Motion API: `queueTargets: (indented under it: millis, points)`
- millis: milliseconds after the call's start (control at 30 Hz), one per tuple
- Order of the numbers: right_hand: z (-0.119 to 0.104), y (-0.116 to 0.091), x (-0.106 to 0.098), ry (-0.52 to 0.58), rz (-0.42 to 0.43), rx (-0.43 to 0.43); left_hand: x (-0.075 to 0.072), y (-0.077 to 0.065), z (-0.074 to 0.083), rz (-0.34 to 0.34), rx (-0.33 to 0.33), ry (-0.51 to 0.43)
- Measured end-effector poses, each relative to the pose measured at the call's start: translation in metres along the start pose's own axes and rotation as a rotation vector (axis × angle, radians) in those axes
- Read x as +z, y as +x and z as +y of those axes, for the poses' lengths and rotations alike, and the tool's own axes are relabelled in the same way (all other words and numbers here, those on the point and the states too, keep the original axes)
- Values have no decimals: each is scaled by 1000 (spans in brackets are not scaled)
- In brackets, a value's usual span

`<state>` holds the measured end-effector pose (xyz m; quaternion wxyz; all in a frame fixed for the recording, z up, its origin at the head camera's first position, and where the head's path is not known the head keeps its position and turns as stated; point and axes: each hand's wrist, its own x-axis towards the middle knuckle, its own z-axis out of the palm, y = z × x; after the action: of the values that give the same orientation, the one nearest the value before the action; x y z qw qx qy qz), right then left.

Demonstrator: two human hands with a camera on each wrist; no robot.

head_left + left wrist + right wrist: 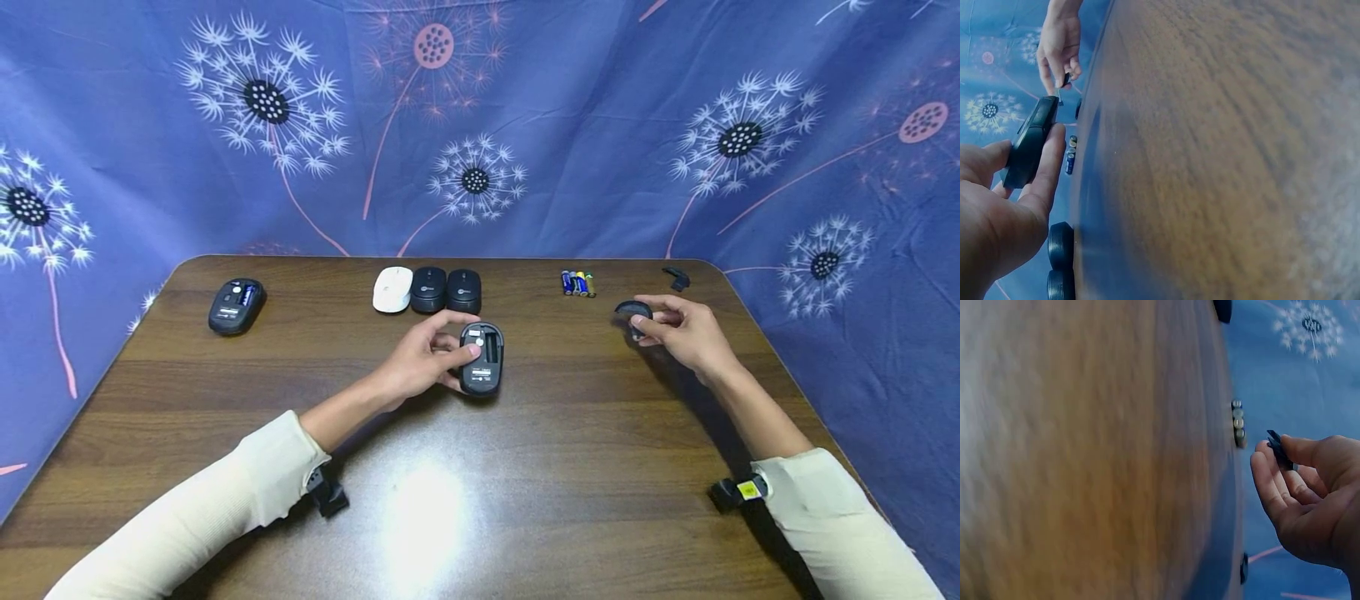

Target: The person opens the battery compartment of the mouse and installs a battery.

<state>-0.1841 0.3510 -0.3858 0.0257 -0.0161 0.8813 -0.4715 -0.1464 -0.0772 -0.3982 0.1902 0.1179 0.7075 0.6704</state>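
Note:
My left hand (423, 358) grips a black computer mouse (482, 379) by its sides, underside facing up. Its battery slot is uncovered and looks bare. In the left wrist view the mouse (1032, 140) shows edge-on between thumb and fingers. Over to the right, my right hand (686, 333) pinches a small curved black battery cover (634, 310) between thumb and fingers. The right wrist view shows this cover (1280, 453) tilted at the fingertips. Several batteries (577, 284) lie side by side to the left of the right hand. Another black cover (677, 277) rests behind that hand.
A white mouse (393, 289) and two black mice (429, 289) stand in a row at the back of the wooden table (585, 467). At the far left lies an upturned black mouse (236, 307) with a blue battery in its slot. A patterned cloth (555, 125) hangs behind.

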Motion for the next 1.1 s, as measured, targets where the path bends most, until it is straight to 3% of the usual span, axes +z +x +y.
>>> queueTargets:
  millis: [200,767,1100]
  points:
    - [15,10,-18,103,-4,45,0,0,1,-3,5,3]
    - [50,25,-67,-12,103,212,1,-1,2,-6,-11,-17]
    - [68,34,-85,-75,141,265,3,0,3,-26,2,-10]
